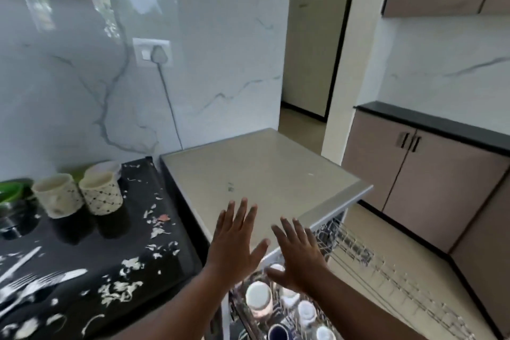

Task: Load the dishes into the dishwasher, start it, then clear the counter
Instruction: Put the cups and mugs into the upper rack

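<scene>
Above dishwasher front edge: left hand, right hand spread, holding nothing. Rack pulled out, cups partly hidden by arms. Worktop left edge: mugs, blurred cutlery, cut off.

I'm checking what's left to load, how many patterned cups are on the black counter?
2, side by side near the wall on the black counter: a left cup and a right cup. Others may sit beyond the left edge.
</scene>
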Tool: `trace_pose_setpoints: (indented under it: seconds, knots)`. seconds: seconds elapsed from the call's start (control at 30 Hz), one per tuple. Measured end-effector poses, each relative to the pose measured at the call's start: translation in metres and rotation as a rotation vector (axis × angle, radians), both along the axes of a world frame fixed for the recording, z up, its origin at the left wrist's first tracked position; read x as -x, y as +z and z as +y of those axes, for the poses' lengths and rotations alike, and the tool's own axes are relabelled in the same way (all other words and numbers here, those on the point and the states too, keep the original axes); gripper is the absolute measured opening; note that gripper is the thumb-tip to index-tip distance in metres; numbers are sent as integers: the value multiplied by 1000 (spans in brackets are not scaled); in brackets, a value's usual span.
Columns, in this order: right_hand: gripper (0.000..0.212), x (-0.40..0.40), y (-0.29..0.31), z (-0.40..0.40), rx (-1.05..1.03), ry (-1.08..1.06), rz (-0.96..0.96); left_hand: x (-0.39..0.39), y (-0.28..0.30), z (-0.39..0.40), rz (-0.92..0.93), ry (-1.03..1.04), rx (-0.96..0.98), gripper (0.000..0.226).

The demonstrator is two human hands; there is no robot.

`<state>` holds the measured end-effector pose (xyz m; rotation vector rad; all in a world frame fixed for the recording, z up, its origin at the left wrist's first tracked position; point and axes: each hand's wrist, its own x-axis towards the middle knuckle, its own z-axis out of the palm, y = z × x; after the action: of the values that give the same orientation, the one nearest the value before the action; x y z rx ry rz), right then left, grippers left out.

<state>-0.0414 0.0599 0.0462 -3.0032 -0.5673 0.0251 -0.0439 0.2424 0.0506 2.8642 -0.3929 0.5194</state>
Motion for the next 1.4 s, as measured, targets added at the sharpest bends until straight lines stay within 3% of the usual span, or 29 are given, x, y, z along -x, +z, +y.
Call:
trace_pose_setpoints:
  seconds: [0.3,0.5,0.83,1.2,1.4]
  knots:
    - [104,-46,43,179,0,204,-119,-22,30,182,-137,295,232,92]
    - [105,-58,52,302,-60,321,-130,-15,35,307,-79,590,401,106]
    - [103,-68,51,385,-38,340,-2,-8,22,397,16,853,613,115]
    - [122,-110,36,432,-436,130,268,-33,1,444,285,958,443,133]
    - [113,-133,13,447,-706,25,391,-54,-8,450,153,870,313,114]
